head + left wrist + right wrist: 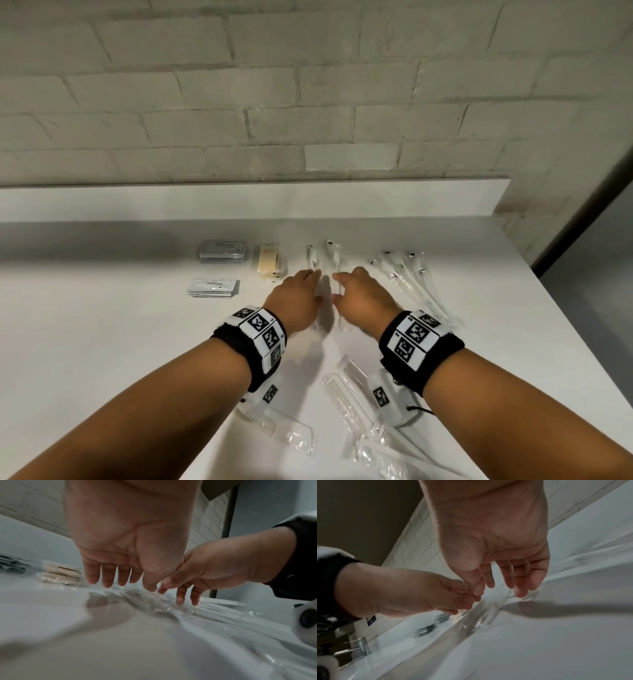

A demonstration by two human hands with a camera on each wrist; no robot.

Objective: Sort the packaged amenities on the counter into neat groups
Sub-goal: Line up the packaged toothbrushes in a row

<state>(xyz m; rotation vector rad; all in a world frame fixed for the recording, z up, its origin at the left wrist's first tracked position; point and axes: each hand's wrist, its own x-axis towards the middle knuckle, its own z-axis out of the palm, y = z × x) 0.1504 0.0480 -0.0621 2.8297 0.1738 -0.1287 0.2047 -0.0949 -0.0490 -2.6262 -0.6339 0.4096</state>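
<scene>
On the white counter [102, 342], two clear-wrapped toothbrushes [325, 260] lie side by side in the middle. My left hand [301, 287] and right hand [356, 291] flank them, palms down, fingers relaxed. In the left wrist view the left hand [123, 582] hangs just above the crinkled wrap [150, 599], holding nothing. The right hand [503, 586] has its fingertips down at the wrap [481, 616]; no finger curls round it. A loose pile of wrapped toothbrushes [407, 274] lies to the right.
A stack of grey packets [222, 251], a cream soap stack [270, 263] and white toothpaste sachets [214, 287] sit at the left. Wrapped combs [349, 387] lie under my forearms near the front. The counter's right edge [548, 308] is close to the pile.
</scene>
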